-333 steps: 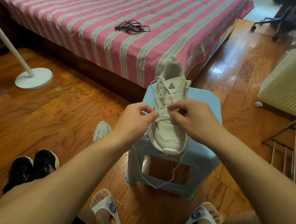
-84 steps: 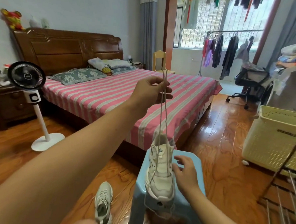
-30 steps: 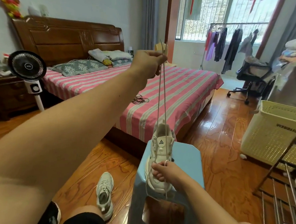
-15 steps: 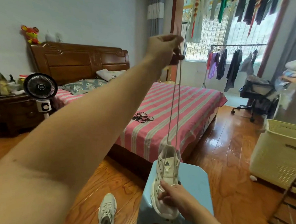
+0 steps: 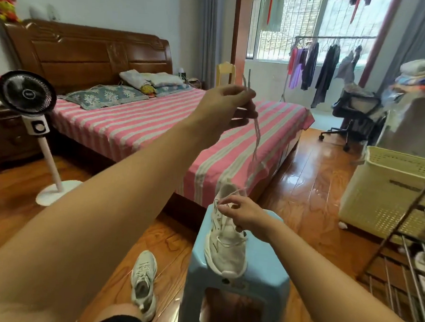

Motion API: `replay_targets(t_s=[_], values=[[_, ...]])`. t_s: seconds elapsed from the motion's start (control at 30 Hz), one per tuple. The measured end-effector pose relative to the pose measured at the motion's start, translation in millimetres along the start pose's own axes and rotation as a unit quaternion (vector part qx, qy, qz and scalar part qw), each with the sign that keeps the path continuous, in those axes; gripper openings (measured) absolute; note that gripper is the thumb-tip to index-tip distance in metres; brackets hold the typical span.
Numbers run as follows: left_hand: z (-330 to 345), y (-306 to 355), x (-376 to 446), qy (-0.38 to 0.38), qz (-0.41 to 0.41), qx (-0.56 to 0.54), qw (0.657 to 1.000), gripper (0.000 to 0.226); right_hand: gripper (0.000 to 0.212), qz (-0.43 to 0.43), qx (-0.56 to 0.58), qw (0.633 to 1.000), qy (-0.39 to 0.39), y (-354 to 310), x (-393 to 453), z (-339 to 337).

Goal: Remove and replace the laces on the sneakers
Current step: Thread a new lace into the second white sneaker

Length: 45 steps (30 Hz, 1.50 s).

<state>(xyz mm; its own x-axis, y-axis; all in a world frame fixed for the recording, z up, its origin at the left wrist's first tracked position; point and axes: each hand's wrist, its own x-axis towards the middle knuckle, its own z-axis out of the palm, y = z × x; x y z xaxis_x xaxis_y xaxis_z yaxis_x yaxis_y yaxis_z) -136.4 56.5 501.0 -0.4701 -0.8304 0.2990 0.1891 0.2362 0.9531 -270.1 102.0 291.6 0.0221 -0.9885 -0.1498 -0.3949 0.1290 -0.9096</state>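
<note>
A white sneaker (image 5: 226, 248) stands on a light blue plastic stool (image 5: 262, 271), toe toward me. My left hand (image 5: 224, 106) is raised high over the bed, pinching both ends of the white lace (image 5: 256, 138), which hangs slack down to the shoe. My right hand (image 5: 243, 212) rests on the upper part of the sneaker near the tongue, fingers pinching the lace where it meets the eyelets. A second white sneaker (image 5: 144, 281) lies on the wooden floor left of the stool. The black laces seen earlier on the bed are hidden behind my left arm.
A bed with a pink striped cover (image 5: 146, 124) stands behind the stool. A standing fan (image 5: 28, 97) is at the left. A cream laundry basket (image 5: 389, 189) and a metal rack (image 5: 409, 260) are at the right. An office chair (image 5: 353, 112) stands near the window.
My left hand has come down from its highest point, and the lace has gone from taut to slack. My right hand has moved up the sneaker toward the tongue.
</note>
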Motion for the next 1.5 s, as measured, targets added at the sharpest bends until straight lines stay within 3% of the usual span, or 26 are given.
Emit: replay_targets(t_s=[0.1,0.23,0.33,0.43,0.47,0.57,0.63,0.67,0.7,0.8,0.87,0.9,1.0,1.07,1.23,1.4,1.5], values=[[-16,-43,-13,-0.022,-0.046,0.035,0.998,0.016,0.019,0.017,0.009,1.000,0.016,7,8,-2],[-29,-85,-9,0.056,-0.062,-0.029,0.996,0.009,0.029,0.034,0.000,0.979,0.200,24,15,-11],[-42,-91,16,0.127,-0.034,-0.028,0.991,0.008,0.026,0.068,0.010,0.973,0.218,44,14,-16],[-58,-82,58,0.209,0.014,0.042,0.977,0.013,0.053,0.097,0.113,0.973,0.175,41,14,-16],[-66,-77,71,0.209,0.008,0.072,0.975,0.022,0.059,0.102,0.128,0.974,0.159,41,16,-14],[-88,-77,87,0.110,-0.105,0.168,0.974,0.084,0.053,0.076,0.023,0.982,0.174,48,18,-7],[-78,-93,64,0.023,-0.147,0.391,0.908,0.097,0.038,0.030,-0.100,0.974,0.201,52,10,-4],[-72,-110,46,0.017,-0.137,0.466,0.874,0.091,0.034,0.002,-0.165,0.964,0.210,53,5,-2],[-67,-131,26,0.023,-0.112,0.485,0.867,0.079,0.032,-0.026,-0.218,0.952,0.213,53,3,1],[-51,-202,-58,0.094,-0.152,0.394,0.902,0.033,0.039,-0.034,-0.302,0.935,0.182,48,4,16],[-35,-240,-115,0.121,-0.221,0.322,0.913,0.020,0.046,-0.014,-0.336,0.925,0.174,42,12,25],[-25,-253,-135,0.110,-0.239,0.294,0.919,0.027,0.047,-0.008,-0.363,0.916,0.171,38,17,29],[-1,-274,-155,0.049,-0.218,0.311,0.924,0.094,0.043,-0.013,-0.437,0.887,0.146,29,31,36],[5,-280,-150,0.059,-0.185,0.321,0.927,0.109,0.052,0.007,-0.454,0.880,0.139,28,42,38],[3,-288,-141,0.081,-0.152,0.298,0.939,0.119,0.030,0.047,-0.411,0.909,0.052,15,52,27],[0,-299,-143,0.051,-0.171,0.339,0.924,0.129,0.032,0.015,-0.234,0.963,0.132,22,41,6],[-4,-304,-142,0.025,-0.175,0.338,0.924,0.126,0.026,0.002,-0.152,0.971,0.184,20,51,-7]])
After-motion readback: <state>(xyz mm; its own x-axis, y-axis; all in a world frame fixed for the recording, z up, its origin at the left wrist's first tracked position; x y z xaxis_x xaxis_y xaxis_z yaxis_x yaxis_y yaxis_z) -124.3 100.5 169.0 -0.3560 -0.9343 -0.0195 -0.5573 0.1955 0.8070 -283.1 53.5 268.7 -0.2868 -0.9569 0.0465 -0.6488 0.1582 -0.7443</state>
